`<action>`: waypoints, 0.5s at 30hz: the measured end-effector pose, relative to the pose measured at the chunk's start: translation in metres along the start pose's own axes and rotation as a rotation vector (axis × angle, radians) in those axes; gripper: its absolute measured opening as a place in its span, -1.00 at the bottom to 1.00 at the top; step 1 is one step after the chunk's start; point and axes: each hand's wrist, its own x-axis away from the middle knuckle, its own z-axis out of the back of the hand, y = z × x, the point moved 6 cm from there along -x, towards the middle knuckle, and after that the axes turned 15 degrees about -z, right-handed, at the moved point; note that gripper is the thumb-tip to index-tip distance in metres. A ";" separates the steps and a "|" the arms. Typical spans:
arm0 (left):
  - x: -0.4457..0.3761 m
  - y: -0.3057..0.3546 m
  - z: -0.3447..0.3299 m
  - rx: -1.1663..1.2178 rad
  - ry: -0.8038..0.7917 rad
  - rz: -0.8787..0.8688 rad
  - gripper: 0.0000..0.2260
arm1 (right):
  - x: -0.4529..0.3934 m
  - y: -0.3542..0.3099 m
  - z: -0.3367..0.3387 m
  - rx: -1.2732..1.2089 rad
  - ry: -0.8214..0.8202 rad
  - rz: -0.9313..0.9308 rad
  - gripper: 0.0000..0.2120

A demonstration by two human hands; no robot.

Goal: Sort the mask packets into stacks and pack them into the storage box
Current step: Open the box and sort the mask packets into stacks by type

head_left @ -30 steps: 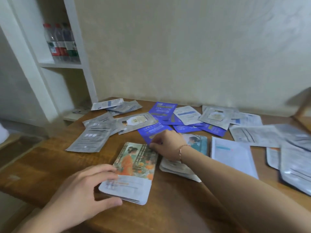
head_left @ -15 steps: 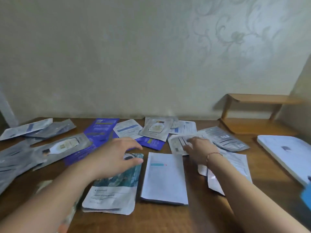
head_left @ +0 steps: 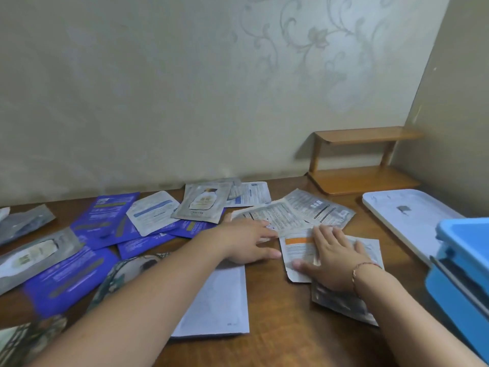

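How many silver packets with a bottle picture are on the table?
2. One silver packet lies at the back, overlapping purple packets; the second silver packet lies far left. Others may be face down or buried.

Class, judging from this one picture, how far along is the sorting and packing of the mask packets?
Done: little; purple packets lie loosely together, and nothing looks packed.
In hand: the right hand presses flat on an orange-banded packet, while the left hand reaches onto a silver printed packet.
Left: most packets lie scattered on the wooden table; the blue storage box waits at right.
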 end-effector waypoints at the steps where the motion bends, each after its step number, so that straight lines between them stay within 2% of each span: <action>1: -0.002 -0.004 -0.002 -0.025 0.002 0.023 -0.38 | 0.002 0.007 -0.002 -0.006 -0.020 -0.022 0.03; 4: -0.004 0.000 -0.007 -0.097 -0.005 0.025 -0.25 | 0.010 0.023 -0.004 -0.058 -0.016 -0.059 -0.03; 6: -0.003 0.024 -0.006 -0.107 0.034 -0.086 -0.20 | 0.014 0.032 0.000 -0.080 0.011 -0.082 -0.15; 10: -0.003 0.082 -0.012 -0.213 0.088 -0.329 -0.32 | 0.014 0.044 0.004 -0.104 0.059 -0.157 -0.45; 12: -0.005 0.094 -0.020 -0.221 0.081 -0.329 -0.40 | 0.016 0.043 0.009 -0.080 0.131 -0.157 -0.57; 15: 0.008 0.106 -0.024 -0.219 0.098 -0.326 -0.47 | 0.022 0.040 0.017 -0.061 0.216 -0.083 -0.65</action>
